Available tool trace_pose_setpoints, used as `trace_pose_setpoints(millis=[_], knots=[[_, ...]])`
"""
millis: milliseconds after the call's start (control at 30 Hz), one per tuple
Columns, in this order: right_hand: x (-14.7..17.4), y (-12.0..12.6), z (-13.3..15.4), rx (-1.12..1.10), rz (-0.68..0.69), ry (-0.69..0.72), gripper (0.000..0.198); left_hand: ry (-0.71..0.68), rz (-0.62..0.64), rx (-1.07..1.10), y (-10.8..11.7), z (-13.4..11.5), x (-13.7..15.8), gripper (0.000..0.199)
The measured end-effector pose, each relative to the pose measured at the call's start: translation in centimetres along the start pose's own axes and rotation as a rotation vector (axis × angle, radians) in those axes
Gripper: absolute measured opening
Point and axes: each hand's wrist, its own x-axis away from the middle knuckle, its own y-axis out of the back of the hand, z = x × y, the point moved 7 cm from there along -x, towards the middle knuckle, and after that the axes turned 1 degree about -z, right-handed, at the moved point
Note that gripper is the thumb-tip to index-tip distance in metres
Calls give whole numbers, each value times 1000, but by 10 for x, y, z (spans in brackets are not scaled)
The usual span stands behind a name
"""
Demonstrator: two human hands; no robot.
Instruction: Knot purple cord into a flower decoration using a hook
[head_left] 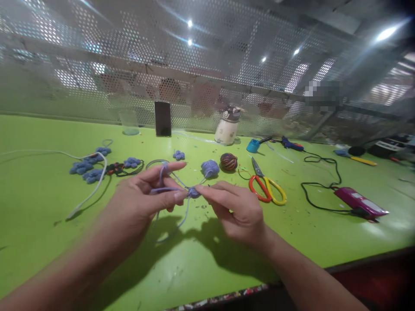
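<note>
A small piece of blue-purple yarn work [194,192] is pinched between both hands above the green table. My left hand [145,190] grips its left side with thumb and a finger, and yarn loops over the raised index finger. My right hand [235,203] pinches the right side; whether it also holds a tool is hidden. A loose strand [177,229] hangs below the left fingers. Just behind the hands lies a blue-purple yarn ball [210,168], with a strand running from it toward the work. A blue-purple yarn flower [179,155] sits farther back.
Several yarn flowers [92,175] and a white cable [97,181] lie at left. Scissors [267,185] and a multicoloured yarn ball [228,161] are right of centre. A phone [162,119], a bottle [227,125] and a glue gun [292,144] stand or lie behind; a magenta power strip [360,201] lies right.
</note>
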Motion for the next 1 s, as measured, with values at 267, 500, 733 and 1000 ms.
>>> trace_pose_setpoints(millis=[267, 500, 733, 1000], knots=[[-1, 2, 6, 261, 154, 131, 42, -23, -12, -57, 5, -2, 0, 42], [1, 1, 6, 220, 216, 78, 48, -35, -26, -46, 6, -2, 1, 35], [-1, -1, 5, 130, 257, 18, 47, -30, -22, -68, 6, -1, 0, 33], [-1, -2, 3, -47, 252, -83, 39, -6, -16, -77, 5, 2, 0, 25]])
